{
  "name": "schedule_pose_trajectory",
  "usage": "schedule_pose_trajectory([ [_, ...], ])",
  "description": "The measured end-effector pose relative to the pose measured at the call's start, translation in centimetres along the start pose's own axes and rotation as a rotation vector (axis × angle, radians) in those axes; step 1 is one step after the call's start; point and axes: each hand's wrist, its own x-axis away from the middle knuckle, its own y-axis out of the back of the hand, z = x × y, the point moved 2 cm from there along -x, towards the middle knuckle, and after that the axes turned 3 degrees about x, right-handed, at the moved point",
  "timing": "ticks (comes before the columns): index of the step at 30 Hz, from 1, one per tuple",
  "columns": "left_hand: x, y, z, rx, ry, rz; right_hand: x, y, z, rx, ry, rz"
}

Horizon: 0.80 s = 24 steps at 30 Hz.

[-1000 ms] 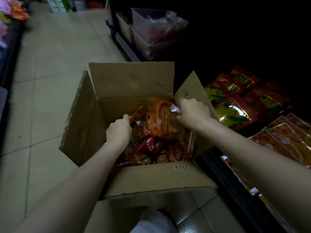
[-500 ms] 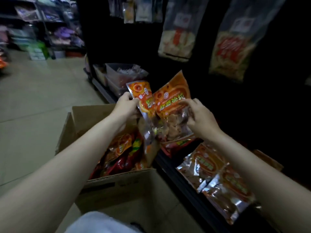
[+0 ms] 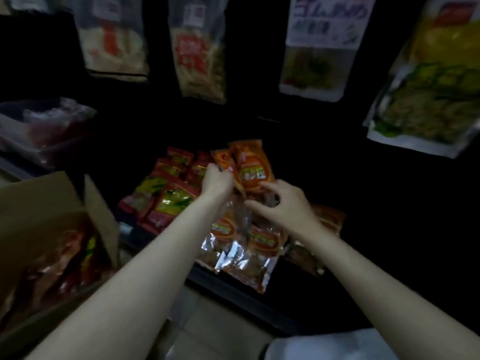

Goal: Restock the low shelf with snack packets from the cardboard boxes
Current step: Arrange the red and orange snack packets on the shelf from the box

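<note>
Orange snack packets (image 3: 249, 167), raised above the cardboard box (image 3: 52, 216) half a second ago, now hang over the low shelf (image 3: 233, 289) at twelve o'clock. Left hand (image 3: 217, 180) pinches them; right hand (image 3: 283, 203), fingers spread, has let go.

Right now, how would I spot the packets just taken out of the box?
Find the low shelf beside the cardboard box. Above its rows of lying packets, the left hand grips two orange packets, with the right hand just below them. They alone stand upright in the air; the rest lie flat.
</note>
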Motion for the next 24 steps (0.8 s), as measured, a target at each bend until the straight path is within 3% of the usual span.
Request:
schedule_pose_trajectory([
  [4, -2.2, -8.2, 8.3, 0.042, 0.098, 0.125, 2.4, -2.4, -5.4, 0.063, -0.182, -0.161],
  [7, 3.4, -11.2, 7.0, -0.021, 0.071, 0.256, 3.6, -3.7, -10.6, 0.009, -0.426, -0.225],
  [10, 4.1, -12.7, 9.1, -0.36, -0.008, 0.374, 4.9, -4.8, -16.1, -0.07, -0.657, -0.231],
  [15, 3.6, -12.3, 14.7, -0.577, -0.003, 0.558, 6.7, -8.6, -24.0, -0.26, -0.905, -0.22],
  [20, 3.5, -12.4, 19.9, -1.168, -0.178, 0.761, 6.8, -11.4, -27.7, -0.47, -1.008, -0.226],
  [24, 3.8, -13.2, 23.9, -1.484, -0.237, 0.975, 5.7, -12.0, -29.5, -0.379, -0.959, -0.169],
])
